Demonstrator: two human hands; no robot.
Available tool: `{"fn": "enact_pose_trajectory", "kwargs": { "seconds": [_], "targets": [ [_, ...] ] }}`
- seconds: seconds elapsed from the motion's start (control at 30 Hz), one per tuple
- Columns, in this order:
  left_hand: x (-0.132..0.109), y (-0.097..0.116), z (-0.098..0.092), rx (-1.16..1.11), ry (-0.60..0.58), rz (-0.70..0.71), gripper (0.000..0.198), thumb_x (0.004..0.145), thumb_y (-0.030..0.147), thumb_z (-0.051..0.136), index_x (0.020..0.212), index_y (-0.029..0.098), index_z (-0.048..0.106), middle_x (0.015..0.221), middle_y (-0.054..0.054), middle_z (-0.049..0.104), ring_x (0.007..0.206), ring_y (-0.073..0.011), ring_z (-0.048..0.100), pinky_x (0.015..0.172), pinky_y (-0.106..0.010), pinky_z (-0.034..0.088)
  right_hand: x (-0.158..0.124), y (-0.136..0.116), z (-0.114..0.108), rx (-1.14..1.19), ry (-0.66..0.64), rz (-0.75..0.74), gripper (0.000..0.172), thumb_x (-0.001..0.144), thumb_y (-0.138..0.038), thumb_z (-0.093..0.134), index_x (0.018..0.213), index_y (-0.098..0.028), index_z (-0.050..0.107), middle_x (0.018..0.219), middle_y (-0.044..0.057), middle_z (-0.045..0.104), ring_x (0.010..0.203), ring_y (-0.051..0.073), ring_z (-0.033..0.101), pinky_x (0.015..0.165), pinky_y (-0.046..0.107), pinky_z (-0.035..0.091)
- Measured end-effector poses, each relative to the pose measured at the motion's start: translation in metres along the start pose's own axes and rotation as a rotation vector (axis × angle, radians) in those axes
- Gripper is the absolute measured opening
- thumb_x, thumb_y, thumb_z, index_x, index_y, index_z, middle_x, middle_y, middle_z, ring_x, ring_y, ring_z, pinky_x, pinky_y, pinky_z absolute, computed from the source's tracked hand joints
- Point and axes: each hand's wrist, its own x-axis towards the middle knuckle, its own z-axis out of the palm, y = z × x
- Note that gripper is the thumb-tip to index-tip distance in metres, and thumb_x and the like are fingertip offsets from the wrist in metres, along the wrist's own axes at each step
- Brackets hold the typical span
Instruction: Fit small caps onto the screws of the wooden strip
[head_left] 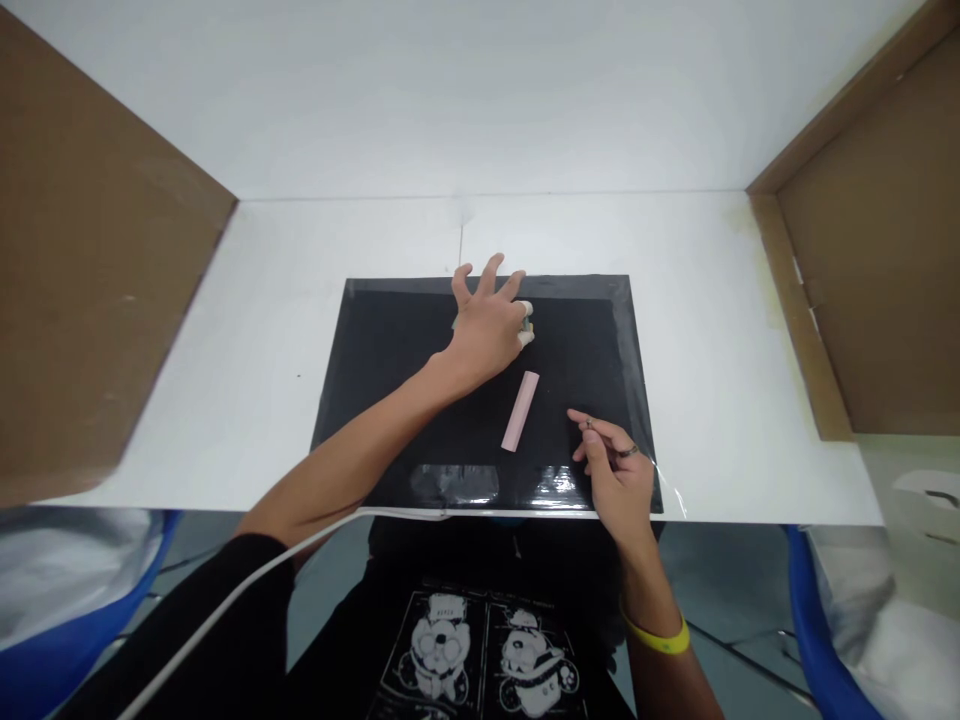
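Note:
My left hand (486, 325) reaches over the upper part of a black mat (390, 400). Its thumb and index finger, with whitish tips, close around a small greenish-yellow thing (528, 325) mostly hidden by the hand. The other three fingers are spread and raised. A pale pink, narrow bar (520, 411) lies at a slant on the mat between my hands, touched by neither. At the mat's lower right, my right hand (616, 470) pinches a tiny dark thing (589, 425) between thumb and fingers, too small to name. A ring sits on one of its fingers.
The mat lies under clear plastic on a white table (705, 400). Brown boards stand at the left (97, 250) and right (870, 220), with a white wall (487, 100) behind. A white cable (300, 545) runs over my left arm. Blue chairs (817, 620) flank me.

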Motion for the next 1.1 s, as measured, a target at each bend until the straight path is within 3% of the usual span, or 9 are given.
{"fn": "enact_pose_trajectory", "kwargs": {
  "seconds": [0.4,0.7,0.93,1.1],
  "targets": [
    [-0.029,0.004,-0.031,-0.035,0.004,0.101,0.011,0.088,0.019,0.071,0.095,0.022,0.079,0.150,-0.013,0.058,0.150,-0.0422,0.035,0.116,-0.071,0.019,-0.002,0.000,-0.001,-0.005,-0.006,0.025,0.024,0.102,-0.041,0.058,0.114,-0.025,0.071,0.124,0.006,0.075,0.069,0.011,0.063,0.060,0.026,0.050],
    [-0.010,-0.001,-0.011,-0.032,-0.004,0.031,0.013,0.092,0.025,0.068,0.091,0.019,0.079,0.146,-0.015,0.062,0.149,-0.0419,0.037,0.116,-0.072,0.019,-0.001,0.000,0.000,0.005,0.000,0.025,0.023,0.102,-0.040,0.058,0.113,-0.025,0.072,0.121,0.005,0.075,0.068,0.010,0.063,0.060,0.025,0.050],
    [-0.002,-0.003,-0.006,-0.020,-0.021,0.024,0.011,0.089,0.026,0.071,0.090,0.020,0.080,0.145,-0.013,0.063,0.148,-0.0416,0.037,0.116,-0.071,0.020,-0.001,-0.003,0.000,-0.014,-0.004,0.021,0.026,0.102,-0.041,0.058,0.115,-0.024,0.072,0.120,0.007,0.075,0.069,0.012,0.063,0.058,0.026,0.050],
    [0.002,-0.004,-0.003,0.003,-0.061,0.002,0.012,0.088,0.028,0.073,0.090,0.019,0.080,0.145,-0.014,0.063,0.148,-0.0422,0.037,0.116,-0.071,0.021,0.000,-0.004,-0.001,-0.024,-0.004,0.034,0.027,0.102,-0.041,0.058,0.117,-0.024,0.073,0.106,0.005,0.078,0.067,0.012,0.063,0.058,0.026,0.049]
  ]
}}
